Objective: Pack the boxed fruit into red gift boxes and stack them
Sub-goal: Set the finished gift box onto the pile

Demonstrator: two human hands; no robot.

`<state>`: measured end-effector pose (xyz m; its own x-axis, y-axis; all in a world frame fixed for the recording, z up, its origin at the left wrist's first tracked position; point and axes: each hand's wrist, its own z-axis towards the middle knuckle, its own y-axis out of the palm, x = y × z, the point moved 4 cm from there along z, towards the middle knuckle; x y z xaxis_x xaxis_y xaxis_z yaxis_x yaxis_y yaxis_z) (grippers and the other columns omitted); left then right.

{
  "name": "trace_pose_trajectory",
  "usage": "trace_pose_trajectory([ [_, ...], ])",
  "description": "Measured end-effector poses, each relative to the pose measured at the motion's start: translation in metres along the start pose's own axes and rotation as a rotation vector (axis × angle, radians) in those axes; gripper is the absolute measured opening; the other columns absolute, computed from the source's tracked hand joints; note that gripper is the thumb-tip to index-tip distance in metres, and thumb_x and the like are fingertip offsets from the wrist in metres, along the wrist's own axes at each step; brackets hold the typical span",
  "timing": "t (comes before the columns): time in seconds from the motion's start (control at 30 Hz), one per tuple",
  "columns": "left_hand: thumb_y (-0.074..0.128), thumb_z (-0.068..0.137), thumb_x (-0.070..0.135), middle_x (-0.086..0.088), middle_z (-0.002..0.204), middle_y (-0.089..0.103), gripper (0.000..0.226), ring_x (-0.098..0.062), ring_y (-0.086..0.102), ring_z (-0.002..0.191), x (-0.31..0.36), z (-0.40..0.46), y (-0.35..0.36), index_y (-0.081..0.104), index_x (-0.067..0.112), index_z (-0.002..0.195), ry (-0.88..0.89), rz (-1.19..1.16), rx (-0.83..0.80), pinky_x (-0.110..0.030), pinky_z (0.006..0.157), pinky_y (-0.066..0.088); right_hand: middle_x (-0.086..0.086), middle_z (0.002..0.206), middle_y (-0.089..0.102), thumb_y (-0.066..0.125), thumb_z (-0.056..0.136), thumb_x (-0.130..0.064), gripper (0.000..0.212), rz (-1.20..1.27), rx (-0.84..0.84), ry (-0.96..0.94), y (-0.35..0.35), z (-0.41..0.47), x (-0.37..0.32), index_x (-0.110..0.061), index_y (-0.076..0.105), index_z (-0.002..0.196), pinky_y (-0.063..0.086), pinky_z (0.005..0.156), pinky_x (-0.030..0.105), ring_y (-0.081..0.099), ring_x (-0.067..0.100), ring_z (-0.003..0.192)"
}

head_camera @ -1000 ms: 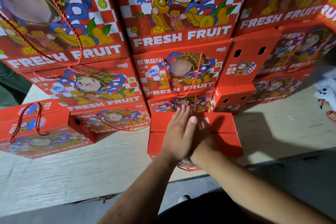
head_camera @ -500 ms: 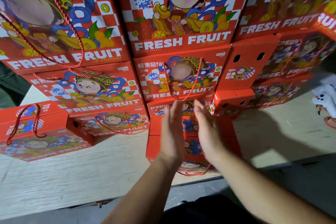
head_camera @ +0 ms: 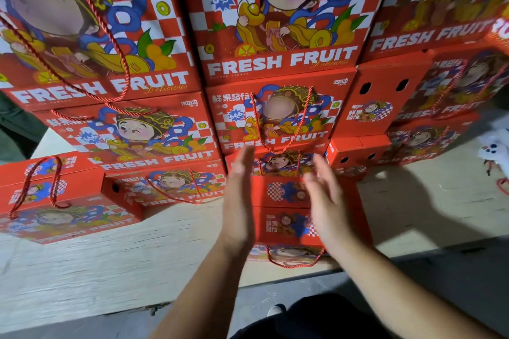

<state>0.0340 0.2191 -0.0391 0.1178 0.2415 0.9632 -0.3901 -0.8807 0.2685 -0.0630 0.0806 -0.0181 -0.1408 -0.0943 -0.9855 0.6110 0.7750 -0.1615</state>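
A red gift box [head_camera: 286, 224] with a cartoon print and a red rope handle stands on the wooden platform [head_camera: 110, 270], directly below me. Its lid is closed. My left hand [head_camera: 239, 198] hovers over the box's left side, fingers straight, holding nothing. Over the right side my right hand [head_camera: 327, 201] is spread the same way, empty and slightly blurred. A gap between the two palms shows the box top. Behind it rises a wall of stacked red "FRESH FRUIT" gift boxes [head_camera: 275, 107].
A lone gift box [head_camera: 55, 201] sits at the left on the platform, with more stacks [head_camera: 154, 143] beside it. Boxes turned end-on [head_camera: 380, 102] stand at the right. A white object [head_camera: 495, 151] lies at the far right. The platform's front edge drops to grey floor [head_camera: 454, 270].
My hands were pressed together on the box lid, then lifted and parted sideways. They now hover wider apart over the box. The view has moved closer to the stack.
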Motion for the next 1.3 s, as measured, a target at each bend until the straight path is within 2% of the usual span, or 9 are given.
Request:
trace_pose_trajectory([
  [0.13, 0.046, 0.104, 0.053, 0.008, 0.158, 0.052, 0.061, -0.002, 0.045, 0.146, -0.013, -0.022, 0.029, 0.049, 0.020, 0.156, -0.048, 0.190, -0.099, -0.037, 0.127, 0.032, -0.014, 0.162, 0.036, 0.047, 0.109, -0.029, 0.057, -0.224, -0.298, -0.081, 0.038, -0.005, 0.018, -0.039, 0.025, 0.160, 0.029, 0.124, 0.035, 0.034, 0.001, 0.147],
  [0.3, 0.046, 0.113, 0.016, -0.002, 0.143, 0.066, 0.033, -0.018, 0.062, 0.134, -0.006, -0.010, -0.050, 0.056, 0.018, 0.145, -0.112, 0.063, 0.155, -0.049, 0.120, 0.043, -0.025, 0.168, -0.018, 0.011, 0.090, -0.085, 0.076, -1.212, -0.459, -0.250, -0.069, 0.016, 0.049, -0.057, -0.013, 0.156, 0.022, 0.124, 0.057, -0.011, 0.015, 0.158],
  [0.47, 0.060, 0.100, 0.040, 0.009, 0.141, 0.064, 0.044, -0.008, 0.059, 0.130, -0.010, -0.021, -0.057, 0.057, 0.031, 0.144, 0.121, 0.727, 0.079, -0.040, 0.109, 0.051, -0.001, 0.166, 0.031, 0.051, 0.078, -0.087, 0.098, -0.626, -0.229, 0.344, -0.107, 0.023, 0.062, -0.052, 0.004, 0.157, 0.047, 0.108, 0.058, 0.049, 0.031, 0.139],
  [0.6, 0.051, 0.102, 0.052, 0.001, 0.160, 0.048, 0.058, -0.030, 0.040, 0.149, -0.009, 0.017, -0.038, 0.046, 0.031, 0.155, 0.139, 1.312, -0.081, -0.044, 0.124, 0.024, 0.008, 0.117, 0.070, 0.069, 0.059, -0.090, 0.092, -0.245, -0.174, 0.806, -0.100, 0.005, 0.075, -0.030, 0.050, 0.125, 0.064, 0.076, 0.051, 0.069, 0.030, 0.102],
  [0.7, 0.037, 0.107, 0.058, -0.016, 0.145, 0.056, 0.054, -0.041, 0.054, 0.135, -0.008, 0.048, -0.027, 0.060, 0.020, 0.138, -0.121, 1.484, -0.226, -0.050, 0.113, 0.042, 0.008, 0.115, 0.070, 0.077, 0.073, -0.071, 0.063, -0.148, -0.196, 0.807, -0.097, 0.014, 0.061, -0.030, 0.056, 0.116, 0.063, 0.068, 0.051, 0.069, 0.031, 0.100],
  [0.8, 0.021, 0.107, 0.063, -0.020, 0.138, 0.063, 0.064, -0.041, 0.062, 0.126, -0.015, 0.065, -0.032, 0.052, 0.027, 0.150, -0.280, 1.715, -0.348, -0.049, 0.101, 0.049, 0.010, 0.127, 0.068, 0.072, 0.092, -0.047, 0.042, 0.192, 0.096, 0.664, -0.103, 0.017, 0.063, -0.024, 0.058, 0.124, 0.055, 0.092, 0.048, 0.067, 0.026, 0.106],
  [0.93, 0.028, 0.103, 0.073, -0.009, 0.139, 0.064, 0.080, -0.033, 0.057, 0.135, -0.044, 0.052, -0.033, 0.059, 0.012, 0.145, -0.648, 1.067, -0.349, -0.038, 0.112, 0.040, 0.008, 0.111, 0.071, 0.061, 0.091, -0.063, 0.044, 0.443, 0.134, 0.840, -0.064, -0.036, 0.081, -0.023, 0.063, 0.108, 0.057, 0.076, 0.038, 0.069, 0.025, 0.092],
  [1.1, 0.068, 0.102, 0.033, 0.014, 0.075, 0.064, 0.021, -0.002, 0.057, 0.070, -0.022, 0.049, -0.010, 0.068, 0.019, 0.087, -0.106, 0.813, -0.252, -0.022, 0.066, 0.047, 0.003, 0.080, 0.061, 0.056, 0.097, -0.060, 0.041, 0.337, 0.083, 0.907, -0.026, -0.051, 0.065, -0.020, 0.056, 0.090, 0.046, 0.064, 0.030, 0.056, 0.018, 0.070],
  [1.3, 0.043, 0.109, 0.052, 0.008, 0.068, 0.062, 0.046, -0.006, 0.056, 0.063, 0.060, 0.021, 0.045, 0.065, 0.022, 0.082, 0.178, 0.421, -0.343, -0.020, 0.063, 0.047, 0.002, 0.072, 0.067, 0.049, 0.105, -0.037, 0.034, 0.615, -0.078, 0.709, -0.018, -0.031, -0.005, -0.015, 0.065, 0.084, 0.047, 0.076, 0.029, 0.060, 0.017, 0.073],
])
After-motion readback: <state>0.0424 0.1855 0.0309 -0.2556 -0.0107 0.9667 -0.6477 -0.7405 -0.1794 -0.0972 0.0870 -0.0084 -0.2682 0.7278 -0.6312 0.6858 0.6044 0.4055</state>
